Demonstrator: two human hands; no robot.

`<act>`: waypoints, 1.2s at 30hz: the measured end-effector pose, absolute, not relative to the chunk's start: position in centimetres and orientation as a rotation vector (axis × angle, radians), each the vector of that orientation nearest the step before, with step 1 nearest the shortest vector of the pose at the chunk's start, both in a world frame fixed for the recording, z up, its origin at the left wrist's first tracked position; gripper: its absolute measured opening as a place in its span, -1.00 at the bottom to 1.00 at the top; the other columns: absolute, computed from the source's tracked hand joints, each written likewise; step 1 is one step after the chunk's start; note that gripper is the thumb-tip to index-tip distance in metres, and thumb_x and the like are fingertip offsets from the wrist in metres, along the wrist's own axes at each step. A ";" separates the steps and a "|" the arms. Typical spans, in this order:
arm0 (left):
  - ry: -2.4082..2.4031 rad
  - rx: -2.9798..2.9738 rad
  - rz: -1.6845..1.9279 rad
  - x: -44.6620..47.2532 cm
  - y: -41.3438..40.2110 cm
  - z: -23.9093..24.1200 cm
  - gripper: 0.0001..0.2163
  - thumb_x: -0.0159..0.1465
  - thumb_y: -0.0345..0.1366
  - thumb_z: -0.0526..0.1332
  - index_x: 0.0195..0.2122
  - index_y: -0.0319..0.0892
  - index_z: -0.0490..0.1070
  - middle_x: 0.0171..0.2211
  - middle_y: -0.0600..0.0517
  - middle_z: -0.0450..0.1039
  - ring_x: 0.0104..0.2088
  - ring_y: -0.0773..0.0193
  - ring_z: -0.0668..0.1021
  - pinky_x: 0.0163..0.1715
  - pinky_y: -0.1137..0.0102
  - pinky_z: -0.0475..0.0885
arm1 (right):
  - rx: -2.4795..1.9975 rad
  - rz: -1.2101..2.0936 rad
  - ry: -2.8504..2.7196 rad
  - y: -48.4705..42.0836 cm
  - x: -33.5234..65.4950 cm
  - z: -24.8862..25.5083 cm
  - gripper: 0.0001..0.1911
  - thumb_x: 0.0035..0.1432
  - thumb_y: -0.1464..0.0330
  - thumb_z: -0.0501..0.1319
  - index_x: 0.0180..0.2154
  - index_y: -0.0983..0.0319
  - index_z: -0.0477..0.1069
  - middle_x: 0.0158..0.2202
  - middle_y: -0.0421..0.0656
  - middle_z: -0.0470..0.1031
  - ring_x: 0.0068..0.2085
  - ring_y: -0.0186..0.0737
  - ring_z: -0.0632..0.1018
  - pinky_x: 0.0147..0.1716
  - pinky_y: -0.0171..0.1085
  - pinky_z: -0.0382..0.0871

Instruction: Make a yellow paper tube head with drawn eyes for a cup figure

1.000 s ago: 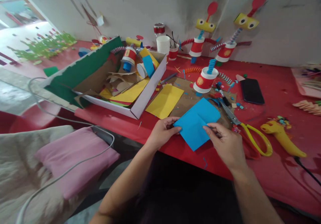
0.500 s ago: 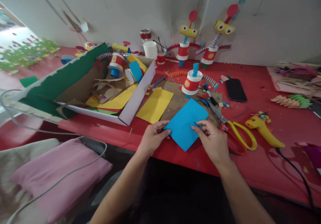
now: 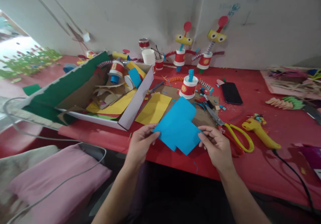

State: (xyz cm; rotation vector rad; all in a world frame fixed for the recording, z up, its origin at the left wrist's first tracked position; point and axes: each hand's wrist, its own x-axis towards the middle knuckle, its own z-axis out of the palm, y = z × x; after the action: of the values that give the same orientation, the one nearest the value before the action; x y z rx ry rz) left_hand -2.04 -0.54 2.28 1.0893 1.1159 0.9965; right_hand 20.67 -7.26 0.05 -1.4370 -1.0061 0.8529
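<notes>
Pinching the blue paper (image 3: 175,125) between thumb and fingers, at its left corner with the left hand (image 3: 140,142) and at its right corner with the right hand (image 3: 217,146), over the front of the red table (image 3: 258,171), between the yellow paper (image 3: 155,107) and the scissors (image 3: 218,119). Could bend or rip from too hard a tug both ways, or slip crooked from too loose a pinch. Could also bump and tip the red and white cup (image 3: 188,87), just behind the blue paper, from a quick push forward.
</notes>
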 end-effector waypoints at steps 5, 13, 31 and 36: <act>1.286 0.936 1.797 -6.9 1.3 6.5 -0.70 -0.07 -0.34 0.43 -0.25 -0.11 0.54 -0.38 0.11 0.52 -0.49 0.41 0.44 -0.48 0.48 0.37 | -1.352 0.859 -0.874 -7.6 21.2 -0.7 -0.80 0.12 0.27 0.27 -0.21 0.21 0.45 -0.48 -0.23 0.45 -0.58 -0.38 0.38 -0.63 -0.38 0.30; 2.093 1.640 1.872 -11.6 5.5 8.1 -0.45 0.05 -0.23 0.38 0.08 -0.21 0.38 0.08 -0.07 0.40 0.15 -0.10 0.35 0.13 0.00 0.21 | -1.431 0.824 -0.848 -7.1 20.9 -0.8 -0.74 0.08 0.23 0.30 -0.21 0.22 0.54 -0.37 -0.15 0.54 -0.52 -0.33 0.47 -0.51 -0.31 0.45; 0.862 1.177 0.831 3.0 9.9 6.1 -0.72 -0.01 -0.22 0.40 -0.31 -0.22 0.44 -0.64 0.20 0.26 -0.67 0.50 0.32 -0.65 0.55 0.14 | -1.054 0.243 -1.760 -1.9 22.7 4.3 -0.73 0.13 0.54 0.19 -0.23 0.11 0.57 -0.36 -0.17 0.47 -0.31 -0.28 0.53 -0.35 -0.33 0.44; 0.940 1.286 0.729 3.8 11.1 6.2 -0.75 0.00 -0.25 0.38 -0.31 -0.25 0.51 -0.70 0.15 0.32 -0.70 0.46 0.35 -0.68 0.53 0.01 | -1.154 0.326 -1.593 -1.4 22.0 3.1 -0.88 0.14 0.41 0.27 -0.28 0.12 0.57 -0.26 -0.14 0.34 -0.23 -0.27 0.47 -0.30 -0.31 0.41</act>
State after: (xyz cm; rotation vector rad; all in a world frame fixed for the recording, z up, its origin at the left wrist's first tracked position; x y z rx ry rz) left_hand 3.83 11.07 6.20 1.2861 0.9399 0.7294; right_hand 22.00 -1.39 3.08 -1.1541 -1.5926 0.3261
